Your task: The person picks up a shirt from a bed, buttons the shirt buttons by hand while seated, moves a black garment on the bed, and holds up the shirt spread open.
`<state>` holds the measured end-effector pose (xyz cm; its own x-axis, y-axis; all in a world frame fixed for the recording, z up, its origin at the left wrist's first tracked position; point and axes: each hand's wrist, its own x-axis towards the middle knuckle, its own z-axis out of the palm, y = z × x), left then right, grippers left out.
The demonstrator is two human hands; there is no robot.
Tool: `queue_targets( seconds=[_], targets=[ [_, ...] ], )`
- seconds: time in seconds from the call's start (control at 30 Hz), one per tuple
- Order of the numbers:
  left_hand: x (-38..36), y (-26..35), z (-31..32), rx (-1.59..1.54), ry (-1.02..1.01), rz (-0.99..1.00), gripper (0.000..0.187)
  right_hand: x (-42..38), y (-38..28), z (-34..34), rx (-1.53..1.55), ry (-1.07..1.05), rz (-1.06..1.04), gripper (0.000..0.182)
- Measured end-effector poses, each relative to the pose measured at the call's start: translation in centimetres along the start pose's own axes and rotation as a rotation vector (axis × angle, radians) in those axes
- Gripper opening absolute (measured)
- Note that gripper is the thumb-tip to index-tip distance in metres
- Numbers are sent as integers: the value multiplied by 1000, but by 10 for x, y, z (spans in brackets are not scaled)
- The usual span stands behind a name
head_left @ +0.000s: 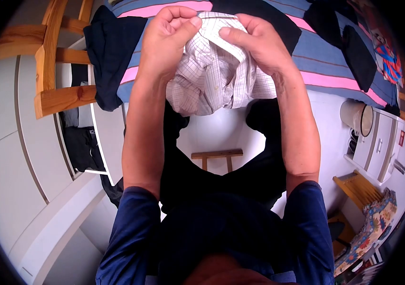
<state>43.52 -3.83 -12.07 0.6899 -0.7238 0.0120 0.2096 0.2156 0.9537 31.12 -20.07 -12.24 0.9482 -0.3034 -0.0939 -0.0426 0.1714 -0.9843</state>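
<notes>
Shirt (214, 85): checked, hanging bunched at near centre.
Left hand (265, 40): grasping the collar (230, 46), right side.
Right hand (167, 40): pinching its left end.
Handling: I judge light, even tension keeps creases out.
Bed (321, 59): striped, beyond.

The one view looks from the wearer's head, facing forward and steeply down over the chest (212, 228) and black-clad lap (228, 186), close above them (a wide, rounded view, dark at its corners), with the checked shirt (212, 83) at arm's reach near the top and the striped bed (323, 59) reaching beyond.
</notes>
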Motion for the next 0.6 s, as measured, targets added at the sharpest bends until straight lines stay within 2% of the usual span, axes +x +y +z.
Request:
queue_targets(
  seconds=[0.07,0.13,0.2,0.23,0.3,0.33,0.4,0.47,0.5,0.57,0.6],
  targets=[
    [1,0,-4,43,9,5,23,2,-1,-7,-93,41,20,33],
    [1,4,-3,86,14,10,25,4,-2,-9,-342,123,-80,23],
    [-3,16,2,336,54,-96,40,3,-3,-6,-338,133,-111,22],
    [-3,14,-1,336,54,-99,40,2,-3,-5,-391,145,-124,28],
    [-4,10,-9,538,-48,-181,51,2,-3,-4,-443,156,-138,33],
    [-5,11,-10,538,-48,-182,51,2,-3,-4,-433,147,-134,34],
    [-5,14,-12,710,-203,-307,48,2,-4,-3,-422,137,-131,34],
    [-8,18,-9,698,-244,-321,42,1,-6,1,-433,185,-218,29],
    [-8,16,-10,543,-228,-245,41,1,-7,5,-432,185,-218,29],
    [-9,20,-9,316,-191,-162,36,1,-10,13,-306,322,-252,9],
    [-8,21,-10,318,-193,-159,36,0,-7,12,-306,323,-255,9]
  ],
)
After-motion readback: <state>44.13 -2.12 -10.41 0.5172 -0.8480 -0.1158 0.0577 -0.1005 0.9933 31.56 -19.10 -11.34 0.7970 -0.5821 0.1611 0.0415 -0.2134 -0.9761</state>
